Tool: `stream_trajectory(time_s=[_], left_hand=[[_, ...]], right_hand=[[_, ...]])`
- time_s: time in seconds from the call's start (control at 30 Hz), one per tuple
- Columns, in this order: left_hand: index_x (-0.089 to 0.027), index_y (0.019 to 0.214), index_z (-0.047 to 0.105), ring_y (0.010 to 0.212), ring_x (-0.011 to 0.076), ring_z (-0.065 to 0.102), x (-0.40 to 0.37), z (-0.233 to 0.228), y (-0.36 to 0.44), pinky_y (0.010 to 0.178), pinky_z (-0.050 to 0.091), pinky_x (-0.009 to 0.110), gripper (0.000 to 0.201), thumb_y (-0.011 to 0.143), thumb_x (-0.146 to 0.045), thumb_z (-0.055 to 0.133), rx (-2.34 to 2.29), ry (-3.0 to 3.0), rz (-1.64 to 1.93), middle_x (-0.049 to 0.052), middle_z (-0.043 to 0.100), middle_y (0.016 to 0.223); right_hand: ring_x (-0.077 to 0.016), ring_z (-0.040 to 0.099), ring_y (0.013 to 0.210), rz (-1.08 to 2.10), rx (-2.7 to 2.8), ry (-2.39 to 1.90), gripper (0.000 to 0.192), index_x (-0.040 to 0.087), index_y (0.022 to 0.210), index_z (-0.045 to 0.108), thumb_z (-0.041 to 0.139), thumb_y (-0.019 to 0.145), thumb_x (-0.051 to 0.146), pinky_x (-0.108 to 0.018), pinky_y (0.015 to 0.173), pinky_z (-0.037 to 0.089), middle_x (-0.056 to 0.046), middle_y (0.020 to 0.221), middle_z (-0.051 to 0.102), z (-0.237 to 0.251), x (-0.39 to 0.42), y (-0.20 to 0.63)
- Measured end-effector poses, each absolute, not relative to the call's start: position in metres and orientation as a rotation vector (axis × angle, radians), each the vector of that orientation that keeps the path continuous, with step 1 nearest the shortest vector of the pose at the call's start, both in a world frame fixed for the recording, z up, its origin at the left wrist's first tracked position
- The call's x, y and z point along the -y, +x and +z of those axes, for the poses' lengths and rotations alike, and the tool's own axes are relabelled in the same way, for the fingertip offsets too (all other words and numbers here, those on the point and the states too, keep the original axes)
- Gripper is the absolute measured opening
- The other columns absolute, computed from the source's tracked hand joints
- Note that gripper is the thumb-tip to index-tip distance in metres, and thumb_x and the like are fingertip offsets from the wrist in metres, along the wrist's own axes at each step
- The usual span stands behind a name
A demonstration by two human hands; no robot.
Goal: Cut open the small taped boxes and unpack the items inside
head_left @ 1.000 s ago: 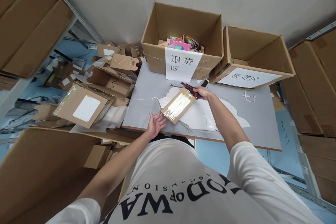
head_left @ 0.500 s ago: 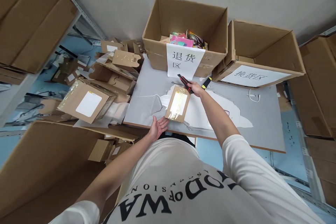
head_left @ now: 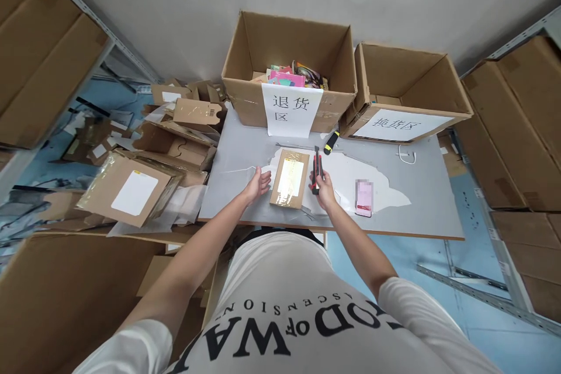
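Note:
A small brown cardboard box [head_left: 289,178] with a white label and shiny tape lies on the grey table. Just left of it is my left hand [head_left: 258,183], fingers stretched out and holding nothing. On the other side my right hand [head_left: 323,188] grips a black and red box cutter [head_left: 317,170], its tip pointing away from me. Beyond it lies a second, yellow and black cutter [head_left: 332,142]. A pink phone [head_left: 364,197] rests to the right on torn white paper [head_left: 388,187].
At the back stand two large open cartons with paper signs, the left carton [head_left: 245,96] holding colourful books, the right carton [head_left: 407,96] beside it. Opened boxes [head_left: 135,193] pile up at the left. A white cable [head_left: 407,155] lies at right. Shelves flank both sides.
My right hand has drawn back toward me with the box cutter and away from the box, uncovering the phone. The box now sits straighter, and my left hand has moved forward beside it.

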State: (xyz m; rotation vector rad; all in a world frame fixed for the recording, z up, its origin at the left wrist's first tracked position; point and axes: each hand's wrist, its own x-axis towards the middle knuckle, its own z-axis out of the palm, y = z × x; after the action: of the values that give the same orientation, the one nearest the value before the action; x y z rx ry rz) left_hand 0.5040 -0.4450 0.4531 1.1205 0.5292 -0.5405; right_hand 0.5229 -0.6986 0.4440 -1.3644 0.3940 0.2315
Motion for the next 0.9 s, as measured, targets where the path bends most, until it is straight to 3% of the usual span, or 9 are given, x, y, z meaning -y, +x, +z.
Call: stream_trajectory(time_s=[0.1,0.23,0.63,0.73,0.9], left_hand=[[-0.018,0.142,0.038,0.142,0.0284,0.019,0.452,0.458,0.514,0.112,0.024,0.048,0.079,0.085,-0.071,0.021,-0.494,1.127,-0.626,0.01,0.023,0.154],[-0.019,0.139,0.042,0.142,0.0292,0.02,0.457,0.461,0.514,0.11,0.028,0.047,0.079,0.084,-0.073,0.023,-0.435,1.134,-0.675,0.011,0.03,0.152],[-0.028,0.136,0.046,0.142,0.0261,0.02,0.465,0.464,0.489,0.109,0.03,0.045,0.066,0.087,-0.068,0.029,-0.415,1.033,-0.554,0.004,0.032,0.152],[-0.033,0.139,0.041,0.142,0.0235,0.021,0.475,0.463,0.468,0.109,0.029,0.044,0.061,0.089,-0.066,0.027,-0.367,0.918,-0.525,0.001,0.027,0.154],[-0.038,0.145,0.026,0.144,0.0222,0.016,0.5,0.461,0.437,0.111,0.021,0.044,0.066,0.088,-0.069,0.018,-0.316,0.797,-0.513,-0.002,0.007,0.159]], right_hand=[[-0.0142,0.063,0.087,0.265,-0.453,-1.247,0.034,0.031,0.11,0.044,0.055,0.079,0.041,-0.026,0.065,0.051,0.0,0.106,0.064,0.443,0.684,0.496],[-0.0135,0.063,0.084,0.272,-0.481,-1.237,0.035,0.03,0.109,0.046,0.056,0.078,0.042,-0.026,0.066,0.052,0.001,0.1,0.064,0.445,0.674,0.488],[-0.0115,0.062,0.072,0.413,-0.383,-1.287,0.03,0.027,0.104,0.05,0.059,0.076,0.036,-0.022,0.055,0.048,0.003,0.091,0.067,0.459,0.689,0.525],[-0.0129,0.065,0.074,0.528,-0.315,-1.328,0.024,0.026,0.101,0.051,0.06,0.079,0.033,-0.023,0.058,0.049,0.0,0.09,0.07,0.474,0.697,0.557],[-0.0158,0.068,0.08,0.698,-0.164,-1.4,0.016,0.021,0.1,0.057,0.059,0.084,0.023,-0.028,0.072,0.053,-0.004,0.082,0.072,0.491,0.695,0.608]])
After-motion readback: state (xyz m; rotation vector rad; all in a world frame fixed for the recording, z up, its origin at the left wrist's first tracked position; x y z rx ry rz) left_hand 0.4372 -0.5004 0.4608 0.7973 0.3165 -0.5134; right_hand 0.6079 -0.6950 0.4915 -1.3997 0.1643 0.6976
